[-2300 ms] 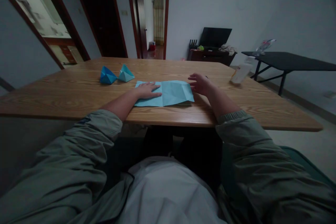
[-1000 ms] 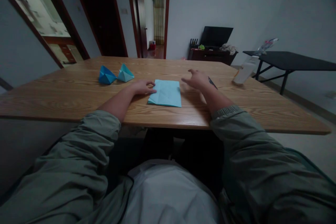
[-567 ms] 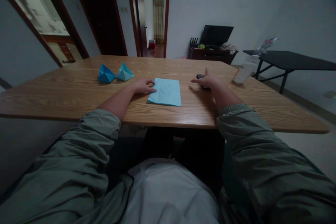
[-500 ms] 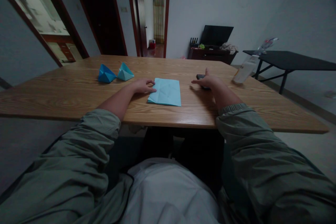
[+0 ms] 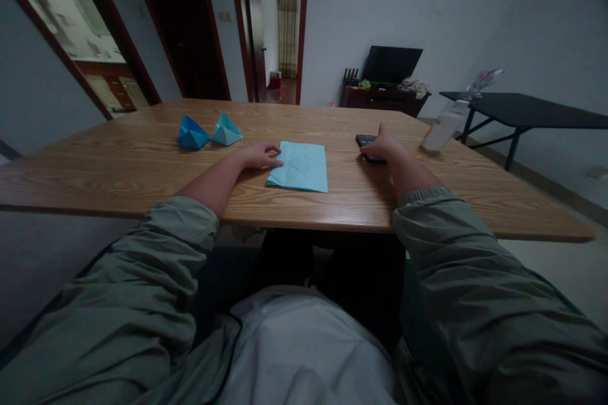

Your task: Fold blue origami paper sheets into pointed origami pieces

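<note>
A light-blue sheet of paper (image 5: 302, 168), creased and folded over, lies flat on the wooden table in front of me. At its left edge rests my left hand (image 5: 259, 155), thumb and forefinger apart and touching the paper without gripping it. My right hand (image 5: 386, 144) is over a dark phone (image 5: 365, 140) lying on the table to the right of the sheet. Its thumb points up and a finger reaches onto the phone's near left side; the hand covers part of the phone. Two folded paper shapes, one darker blue (image 5: 192, 134) and one light blue (image 5: 227, 130), stand to the left.
A clear plastic bottle (image 5: 441, 130) stands on the table's right side. Beyond the wooden table (image 5: 156, 171) are a black folding table (image 5: 532, 107) and a low cabinet (image 5: 380, 99) bearing a screen (image 5: 393, 64). A doorway (image 5: 280, 31) opens at the back.
My right hand has shifted slightly right, its finger drawing back from beyond the phone's left edge onto it, so more of the phone shows. My left hand and the paper stay put.
</note>
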A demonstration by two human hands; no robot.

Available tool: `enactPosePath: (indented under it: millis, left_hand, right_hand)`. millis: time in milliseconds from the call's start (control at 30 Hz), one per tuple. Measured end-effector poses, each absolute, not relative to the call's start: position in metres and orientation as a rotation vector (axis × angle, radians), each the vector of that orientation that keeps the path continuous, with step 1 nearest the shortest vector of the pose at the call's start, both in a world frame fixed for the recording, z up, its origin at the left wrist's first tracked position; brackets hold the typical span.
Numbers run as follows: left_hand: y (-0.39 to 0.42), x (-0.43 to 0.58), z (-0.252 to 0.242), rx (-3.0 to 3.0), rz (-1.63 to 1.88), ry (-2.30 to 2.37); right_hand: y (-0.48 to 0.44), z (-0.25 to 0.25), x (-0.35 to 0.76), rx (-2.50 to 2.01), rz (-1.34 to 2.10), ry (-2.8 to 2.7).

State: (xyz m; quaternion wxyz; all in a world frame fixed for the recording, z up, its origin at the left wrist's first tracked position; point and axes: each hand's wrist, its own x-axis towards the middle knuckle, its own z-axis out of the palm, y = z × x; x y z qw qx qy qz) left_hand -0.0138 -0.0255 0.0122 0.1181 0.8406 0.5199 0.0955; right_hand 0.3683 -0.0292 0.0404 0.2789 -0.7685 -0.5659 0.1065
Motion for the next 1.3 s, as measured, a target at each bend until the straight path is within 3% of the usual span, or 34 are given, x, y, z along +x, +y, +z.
enactPosePath:
  millis: [267,400,567,667,800,1000,1300]
  left_hand:
    - [-0.026,-0.014,0.011,2.497,0.329,1.526]
    - [-0.065,0.003,0.04,2.611,0.815,1.309]
    - [-0.167,0.033,0.097,2.581,1.431,0.471]
    - [-0.203,0.039,0.106,2.56,1.581,0.212]
    - [-0.179,0.023,0.099,2.64,1.453,0.508]
    - [-0.078,-0.028,0.06,2.274,0.777,1.172]
    - [-0.045,-0.041,0.027,2.215,0.722,1.521]
  right_hand:
    - [-0.009,0.029,0.388,-2.302,0.198,-1.613]
    - [-0.007,0.026,0.393,-2.29,0.166,-1.615]
    - [-0.015,0.029,0.397,-2.335,0.125,-1.664]
    - [-0.023,0.029,0.399,-2.327,0.142,-1.715]
    - [-0.041,0.029,0.402,-2.33,0.103,-1.787]
    - [-0.09,0.035,0.409,-2.291,0.137,-1.921]
    - [-0.087,0.059,0.418,-2.36,0.705,-1.566]
